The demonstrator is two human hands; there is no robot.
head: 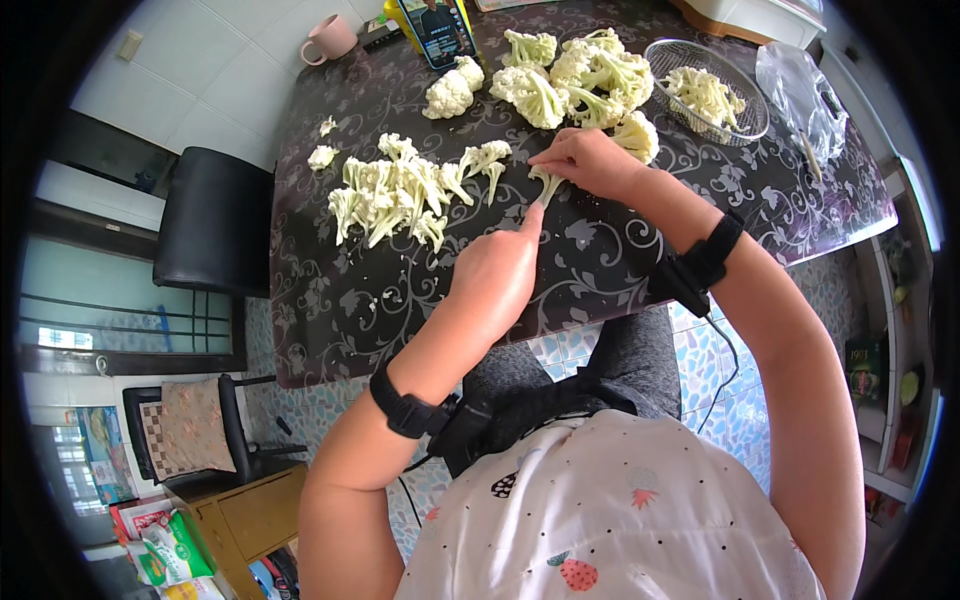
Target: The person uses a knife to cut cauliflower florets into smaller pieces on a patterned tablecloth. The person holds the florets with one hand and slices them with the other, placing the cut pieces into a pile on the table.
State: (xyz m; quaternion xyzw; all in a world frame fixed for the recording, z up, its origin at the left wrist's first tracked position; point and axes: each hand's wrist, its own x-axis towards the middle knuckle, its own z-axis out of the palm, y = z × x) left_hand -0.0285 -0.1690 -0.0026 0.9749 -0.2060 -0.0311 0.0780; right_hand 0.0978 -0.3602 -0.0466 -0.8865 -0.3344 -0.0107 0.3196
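A small cauliflower floret [549, 186] is between my hands above the dark patterned table. My left hand [499, 266] has its index finger along the end of the floret's stem; its thumb is hidden beneath. Bent over the floret's head is my right hand [596, 163], with thumb and fingertips drawn together at it. Left of my hands lies a pile of small cut florets [394, 191]. Larger cauliflower pieces [592, 75] are heaped just beyond my right hand, and one of them [637, 136] lies close to its knuckles.
A wire mesh basket [757, 124] holds more cauliflower at the right. Beside it are a clear plastic bag [799, 97] and a thin knife-like tool [811, 156]. At the back stand a phone [441, 34] and a pink mug [334, 37]. A black chair [214, 221] adjoins the left edge.
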